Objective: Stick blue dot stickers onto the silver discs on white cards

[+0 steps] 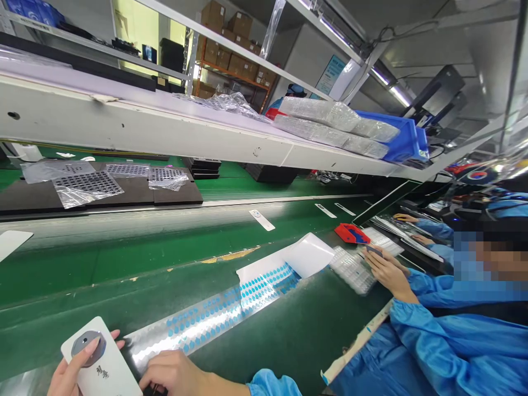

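Where shelves overhang, green conveyor belt (pixel 173 258)

The white case (pixel 103 366) looked like smooth matt plastic, the sticker sheet (pixel 214 313) shone glossy, and the green bench (pixel 124 264) was dull and scuffed.

Left hand (pixel 72 371) cupped — right hand (pixel 175 374) fisted
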`<state>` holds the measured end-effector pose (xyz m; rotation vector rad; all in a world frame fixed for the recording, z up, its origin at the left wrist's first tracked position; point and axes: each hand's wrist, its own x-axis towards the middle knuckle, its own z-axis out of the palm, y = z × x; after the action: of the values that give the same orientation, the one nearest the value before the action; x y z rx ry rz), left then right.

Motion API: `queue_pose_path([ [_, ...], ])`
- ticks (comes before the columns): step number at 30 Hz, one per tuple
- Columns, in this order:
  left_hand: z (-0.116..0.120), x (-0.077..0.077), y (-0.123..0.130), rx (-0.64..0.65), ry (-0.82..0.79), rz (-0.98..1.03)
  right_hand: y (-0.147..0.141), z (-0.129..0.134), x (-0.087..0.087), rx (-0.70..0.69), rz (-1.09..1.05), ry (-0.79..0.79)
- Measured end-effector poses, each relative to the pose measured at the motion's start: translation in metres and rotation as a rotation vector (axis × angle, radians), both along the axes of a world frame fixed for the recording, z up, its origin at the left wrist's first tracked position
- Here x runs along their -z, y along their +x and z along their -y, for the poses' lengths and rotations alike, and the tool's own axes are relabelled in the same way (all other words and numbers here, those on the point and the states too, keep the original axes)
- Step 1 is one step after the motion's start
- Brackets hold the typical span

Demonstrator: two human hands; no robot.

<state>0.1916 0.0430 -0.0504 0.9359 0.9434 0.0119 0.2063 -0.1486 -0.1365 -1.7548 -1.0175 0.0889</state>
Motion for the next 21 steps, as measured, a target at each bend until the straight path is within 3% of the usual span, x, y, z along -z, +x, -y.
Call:
queue_pose_path([
  [6, 0.001, -0.001, 0.000, 0.002, -0.006, 0.027, 0.000, 0.001, -0.017, 0.017, -0.026, -0.023],
  [11, 0.005, 0.005, -0.001, 0.125, -0.031, 0.283, 0.012, 0.014, -0.045, 0.260, -0.270, 0.125],
  [16, 0.011, 0.003, -0.007, 0.371, 0.303, 0.400, 0.077, 0.051, -0.074, 0.596, -0.322, 0.221],
  [21, 0.017, -0.007, -0.009, 0.511, 0.385, 0.409, 0.163, 0.089, -0.083, 0.869, -0.350, 0.263],
])
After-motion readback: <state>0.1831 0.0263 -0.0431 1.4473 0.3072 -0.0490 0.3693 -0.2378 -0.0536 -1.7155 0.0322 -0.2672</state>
